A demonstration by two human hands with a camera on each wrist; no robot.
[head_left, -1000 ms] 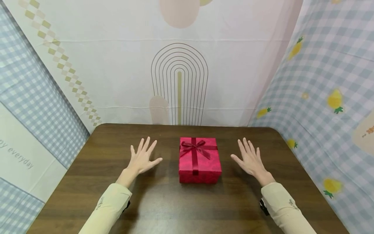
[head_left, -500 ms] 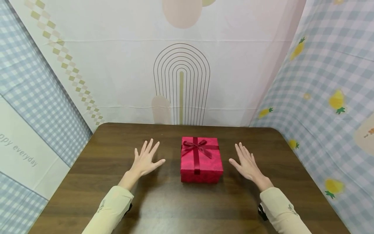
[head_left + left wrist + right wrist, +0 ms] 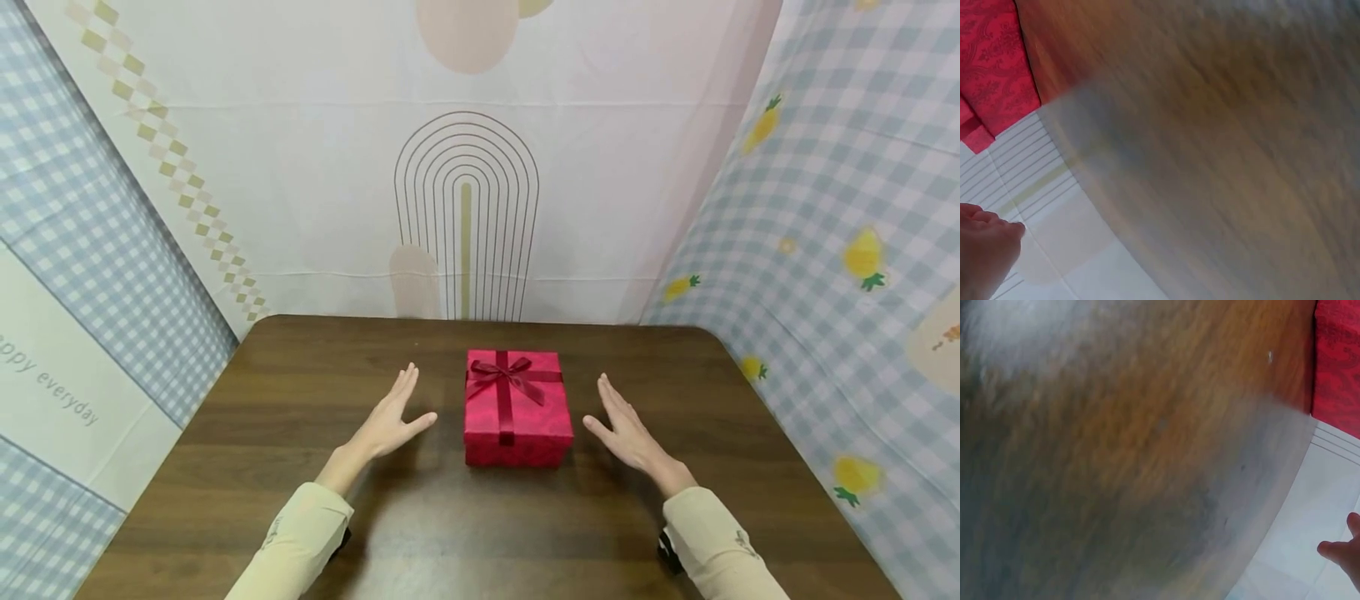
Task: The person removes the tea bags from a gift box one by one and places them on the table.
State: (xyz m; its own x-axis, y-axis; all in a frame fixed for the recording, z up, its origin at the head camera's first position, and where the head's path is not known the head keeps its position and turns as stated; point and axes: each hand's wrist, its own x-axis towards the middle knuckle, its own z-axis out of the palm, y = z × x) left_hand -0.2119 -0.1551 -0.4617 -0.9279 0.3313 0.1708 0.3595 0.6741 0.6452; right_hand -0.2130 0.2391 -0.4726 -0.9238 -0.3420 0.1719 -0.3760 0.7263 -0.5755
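A red gift box (image 3: 516, 408) with a dark red ribbon bow (image 3: 508, 375) sits on the dark wooden table (image 3: 450, 517). My left hand (image 3: 393, 419) hovers just left of the box, fingers straight, palm turned toward it, a small gap between. My right hand (image 3: 625, 427) is on the box's right side, fingers straight, palm facing it, not touching. In the left wrist view the box (image 3: 991, 75) shows at the upper left and part of the hand (image 3: 982, 250) at the lower left. In the right wrist view the box (image 3: 1338, 362) shows at the upper right, fingertips (image 3: 1344, 547) at the right edge.
Patterned cloth backdrops close in the table: a white one with arch lines (image 3: 465, 217) behind, checked blue ones on the left (image 3: 90, 250) and right (image 3: 847, 250). Cream sleeves (image 3: 300, 542) cover both forearms.
Both hands have moved inward toward the box and turned from palms-down with spread fingers to edge-on with palms facing its sides. The box has not moved.
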